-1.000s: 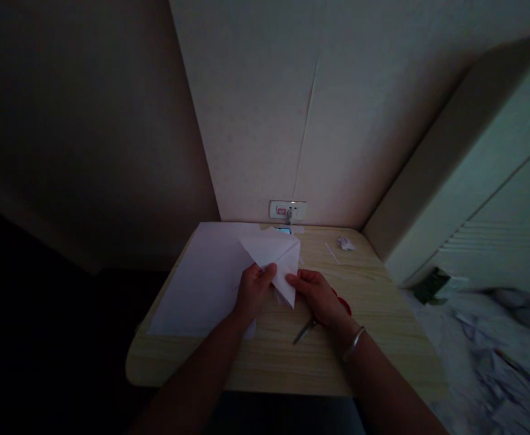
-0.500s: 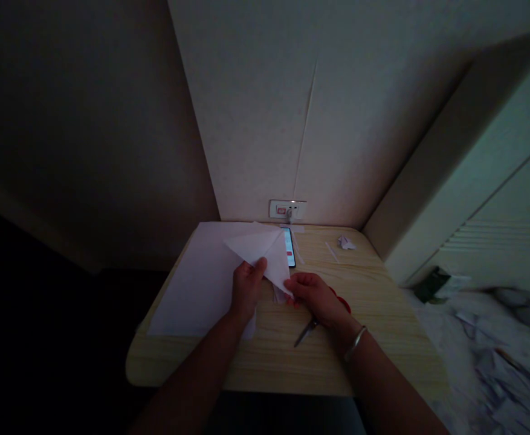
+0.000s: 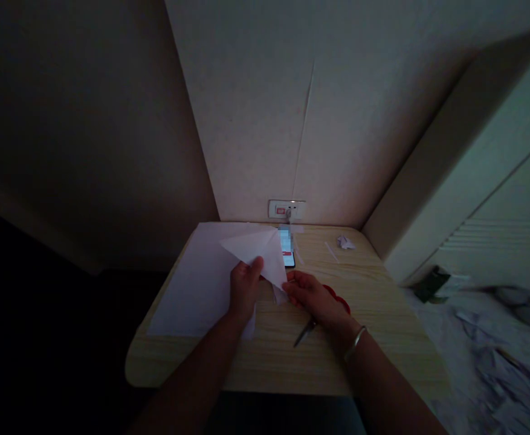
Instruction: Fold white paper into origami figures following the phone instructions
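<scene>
The left hand (image 3: 245, 289) and right hand (image 3: 310, 295) both pinch the folded paper (image 3: 262, 251) above the desk (image 3: 337, 362), near the phone (image 3: 287, 257).

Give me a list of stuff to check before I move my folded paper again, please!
1. Left hand holding the folded paper: ok.
2. Right hand pinching its lower corner: ok.
3. Scissors out from under the right hand: not ok, the hand is over part of them.
4. Phone in full view: not ok, the folded paper seems to hide some of it.
5. Crease pressed sharp: cannot tell, the picture is too dim.
</scene>
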Demonstrator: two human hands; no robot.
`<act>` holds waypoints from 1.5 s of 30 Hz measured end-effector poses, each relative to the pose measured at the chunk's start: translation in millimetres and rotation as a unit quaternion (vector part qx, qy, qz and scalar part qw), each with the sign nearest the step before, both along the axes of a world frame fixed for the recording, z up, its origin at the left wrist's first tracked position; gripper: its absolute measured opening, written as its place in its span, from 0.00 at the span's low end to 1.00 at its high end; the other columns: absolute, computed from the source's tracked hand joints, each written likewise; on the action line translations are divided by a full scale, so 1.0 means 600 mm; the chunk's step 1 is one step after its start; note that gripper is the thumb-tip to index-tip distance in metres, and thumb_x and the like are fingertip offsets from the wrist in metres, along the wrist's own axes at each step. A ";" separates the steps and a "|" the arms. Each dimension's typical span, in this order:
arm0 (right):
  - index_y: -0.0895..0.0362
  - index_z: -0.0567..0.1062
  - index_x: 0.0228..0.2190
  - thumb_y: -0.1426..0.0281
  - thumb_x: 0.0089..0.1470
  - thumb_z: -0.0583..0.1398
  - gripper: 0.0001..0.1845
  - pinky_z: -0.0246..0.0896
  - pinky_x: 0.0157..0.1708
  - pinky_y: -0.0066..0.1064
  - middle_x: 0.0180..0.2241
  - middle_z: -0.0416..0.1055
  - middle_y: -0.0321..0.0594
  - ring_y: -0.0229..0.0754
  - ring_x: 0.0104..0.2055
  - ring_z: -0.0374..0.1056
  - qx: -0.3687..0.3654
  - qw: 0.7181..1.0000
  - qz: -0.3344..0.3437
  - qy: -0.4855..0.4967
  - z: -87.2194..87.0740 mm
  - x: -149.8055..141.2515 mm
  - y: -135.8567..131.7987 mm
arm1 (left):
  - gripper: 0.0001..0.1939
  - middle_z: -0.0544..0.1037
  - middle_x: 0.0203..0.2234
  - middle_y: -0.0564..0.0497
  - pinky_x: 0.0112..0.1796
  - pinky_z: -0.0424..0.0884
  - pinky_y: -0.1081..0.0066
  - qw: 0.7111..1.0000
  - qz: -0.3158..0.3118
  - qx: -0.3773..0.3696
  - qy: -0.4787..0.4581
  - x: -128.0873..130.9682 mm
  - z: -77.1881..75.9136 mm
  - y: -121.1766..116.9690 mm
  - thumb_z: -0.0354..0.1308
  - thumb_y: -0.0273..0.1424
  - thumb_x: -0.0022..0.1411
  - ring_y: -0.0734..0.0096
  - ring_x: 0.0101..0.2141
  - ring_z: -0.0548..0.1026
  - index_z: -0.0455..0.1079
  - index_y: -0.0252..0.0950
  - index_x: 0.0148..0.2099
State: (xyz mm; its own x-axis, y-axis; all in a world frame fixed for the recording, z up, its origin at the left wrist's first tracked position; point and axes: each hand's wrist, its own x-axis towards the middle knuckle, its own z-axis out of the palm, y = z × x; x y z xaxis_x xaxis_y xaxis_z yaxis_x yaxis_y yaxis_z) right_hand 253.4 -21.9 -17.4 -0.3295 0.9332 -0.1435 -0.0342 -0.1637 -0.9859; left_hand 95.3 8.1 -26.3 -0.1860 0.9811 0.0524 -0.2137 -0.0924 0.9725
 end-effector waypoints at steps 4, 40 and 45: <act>0.56 0.72 0.31 0.59 0.49 0.62 0.13 0.48 0.20 0.24 0.22 0.65 0.30 0.31 0.20 0.55 0.003 1.000 -0.004 -0.017 0.006 0.000 -0.002 | 0.17 0.69 0.18 0.55 0.24 0.61 0.77 1.000 0.020 -0.005 -0.001 -0.005 0.003 0.002 0.61 0.41 0.50 0.77 0.21 0.65 0.67 0.31 0.26; 0.57 0.74 0.24 0.59 0.42 0.66 0.14 0.50 0.16 0.25 0.19 0.64 0.32 0.31 0.19 0.56 0.028 0.944 -0.288 0.157 0.015 0.039 0.022 | 0.16 0.76 0.21 0.50 0.26 0.64 0.73 0.976 -0.211 -0.034 0.031 0.009 0.010 -0.017 0.63 0.41 0.49 0.71 0.23 0.71 0.74 0.30 0.32; 0.56 0.70 0.18 0.61 0.38 0.69 0.16 0.46 0.14 0.26 0.15 0.62 0.29 0.30 0.15 0.53 0.011 0.964 -0.246 0.096 0.013 0.030 0.017 | 0.17 0.77 0.22 0.50 0.27 0.65 0.72 0.973 -0.228 -0.037 0.025 0.014 0.018 -0.020 0.63 0.40 0.48 0.70 0.24 0.71 0.74 0.31 0.33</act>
